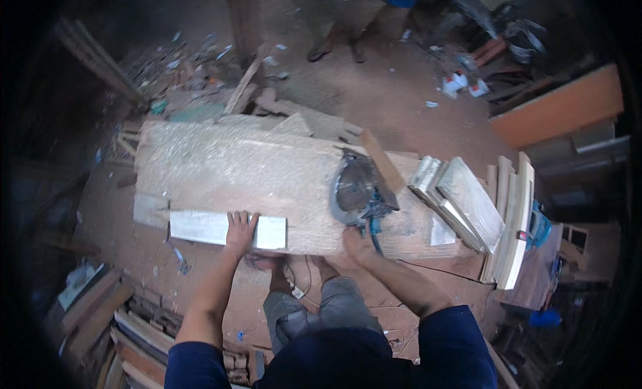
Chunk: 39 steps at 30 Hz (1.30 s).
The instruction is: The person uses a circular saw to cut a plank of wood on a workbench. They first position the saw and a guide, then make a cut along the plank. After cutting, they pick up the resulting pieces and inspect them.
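A pale, whitish board point(200, 227) lies lengthwise along the near edge of a large wooden worktop point(214, 155). Across its right half my left hand point(241, 230) is laid flat from above, the fingers spread. To the right, my right hand point(358, 243) is closed round the rear handle of a circular saw point(354, 188). The saw rests on the worktop, apart from the board, with its round guard and blade side showing. Part of the handle is hidden by my fingers.
A brown wood strip point(382, 160) leans beside the saw. Several stacked boards point(471, 202) and long planks point(515, 222) stand at the right. A dark cord point(441, 270) runs below the worktop's edge. Lumber piles up at lower left point(134, 335). Another person's legs point(341, 41) show beyond.
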Tool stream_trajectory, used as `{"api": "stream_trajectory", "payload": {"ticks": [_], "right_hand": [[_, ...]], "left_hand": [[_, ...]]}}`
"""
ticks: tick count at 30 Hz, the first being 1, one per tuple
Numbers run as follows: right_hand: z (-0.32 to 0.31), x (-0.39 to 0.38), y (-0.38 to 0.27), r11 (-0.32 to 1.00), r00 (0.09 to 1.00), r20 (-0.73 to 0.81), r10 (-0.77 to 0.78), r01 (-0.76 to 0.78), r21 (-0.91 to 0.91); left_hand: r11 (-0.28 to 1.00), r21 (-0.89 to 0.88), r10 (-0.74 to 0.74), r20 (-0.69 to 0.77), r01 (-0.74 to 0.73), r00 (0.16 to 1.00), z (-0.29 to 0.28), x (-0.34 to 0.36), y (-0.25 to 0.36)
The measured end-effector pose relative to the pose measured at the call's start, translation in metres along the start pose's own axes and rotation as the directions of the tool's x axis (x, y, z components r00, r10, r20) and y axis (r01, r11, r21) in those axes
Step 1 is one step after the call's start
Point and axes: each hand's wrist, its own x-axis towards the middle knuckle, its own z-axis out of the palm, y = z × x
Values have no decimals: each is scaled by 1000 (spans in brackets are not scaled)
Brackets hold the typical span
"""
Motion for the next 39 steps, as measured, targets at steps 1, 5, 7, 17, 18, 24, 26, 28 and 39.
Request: {"api": "stream_trajectory", "payload": {"ticks": [1, 5, 7, 17, 18, 24, 26, 28, 39], "right_hand": [[75, -6, -1, 959, 955, -269, -122, 43, -280], [135, 34, 34, 891, 977, 57, -207, 212, -402], [14, 40, 43, 990, 934, 346, -89, 44, 136], [-228, 7, 158, 886, 968, 150, 200, -244, 394], [-239, -6, 161, 847, 973, 84, 213, -227, 480], [-275, -61, 177, 265, 959, 61, 275, -137, 954], [-276, -83, 163, -30, 945, 258, 198, -258, 966], [-255, -104, 147, -161, 973, 198, 121, -177, 971], [-162, -104, 44, 111, 970, -75, -230, 102, 989]], "left_hand": [[997, -71, 42, 2, -41, 999, -9, 1, -10], [996, -68, 52, 12, -52, 999, -3, 13, -27], [999, -47, 2, 104, 3, 995, -2, -8, -24], [995, -93, 39, -68, -45, 997, -2, -19, -22], [996, -74, 26, -171, -39, 985, 30, -22, -27], [972, -233, -76, -151, 39, 986, -26, -41, -8], [886, -434, -272, -193, 166, 943, -29, -54, 8], [680, -690, -483, -167, 248, 860, -14, -78, 32], [-837, -547, -474, 703, -23, 530, 94, -133, 70]]}}
